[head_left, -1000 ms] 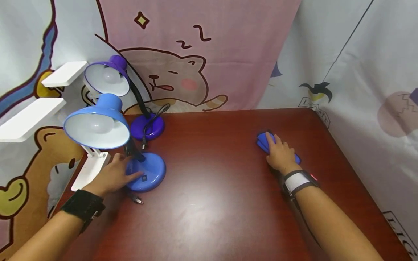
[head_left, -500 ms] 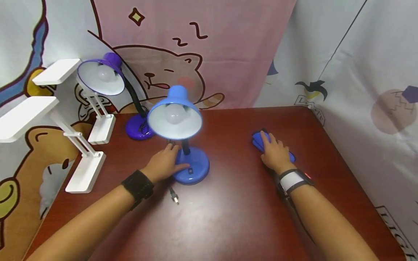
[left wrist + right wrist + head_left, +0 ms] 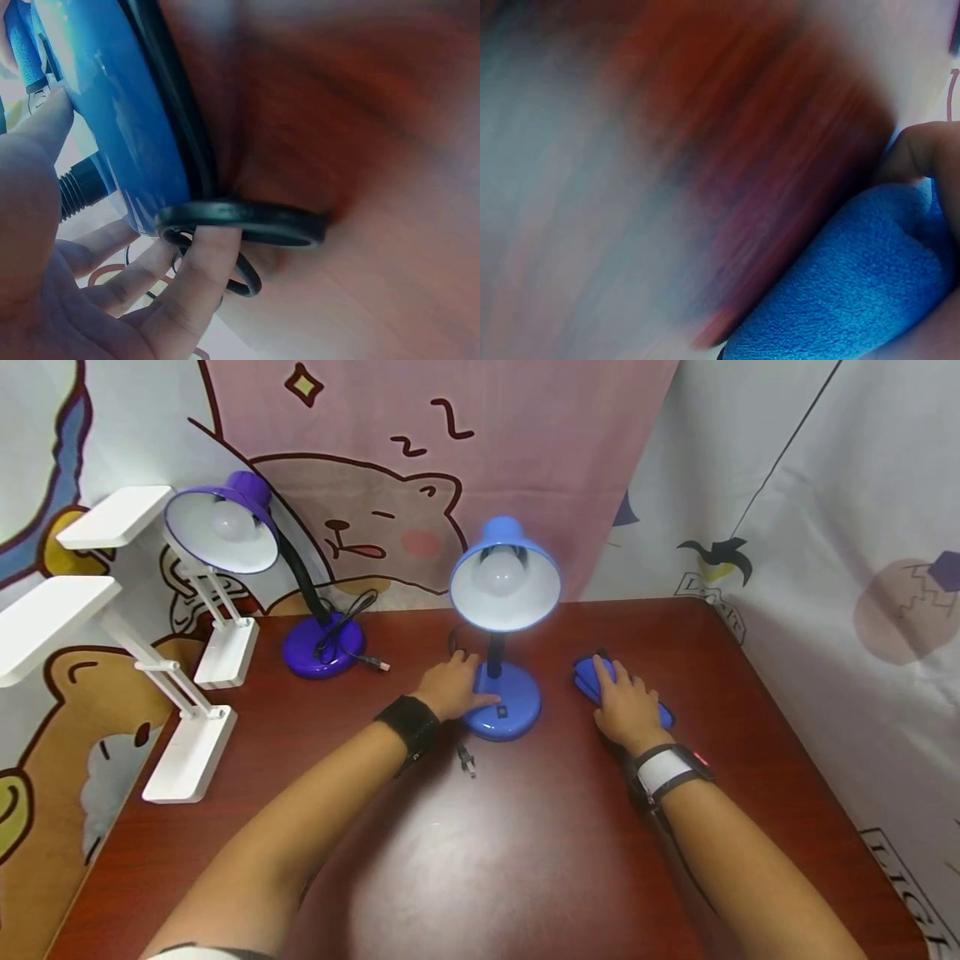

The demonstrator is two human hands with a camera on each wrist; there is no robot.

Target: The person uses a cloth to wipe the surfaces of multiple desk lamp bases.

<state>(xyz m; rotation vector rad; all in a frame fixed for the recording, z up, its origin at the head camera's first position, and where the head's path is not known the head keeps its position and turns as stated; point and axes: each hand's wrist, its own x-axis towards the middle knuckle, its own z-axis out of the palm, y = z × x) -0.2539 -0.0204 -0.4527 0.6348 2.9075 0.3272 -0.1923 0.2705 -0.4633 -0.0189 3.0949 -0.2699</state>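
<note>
My left hand grips the left edge of the round base of a blue desk lamp, thumb on top near the switch. In the left wrist view the fingers reach to the base's edge, beside a looped black cable. The lamp stands upright near the table's middle, its white-lined shade facing me. Its plug lies in front of the base. To the right, my right hand holds a folded blue cloth on the table. The right wrist view shows the cloth's fuzzy surface close up, with a bent digit against it.
A purple desk lamp with a bundled cable stands at the back left. Beside it are two white folding lamps, one nearer and one behind. A printed curtain hangs behind the brown table.
My left hand has slid the blue lamp from the left, beside the white lamps, rightward and then farther back. The right hand stays on the cloth. The head view has shifted slightly.
</note>
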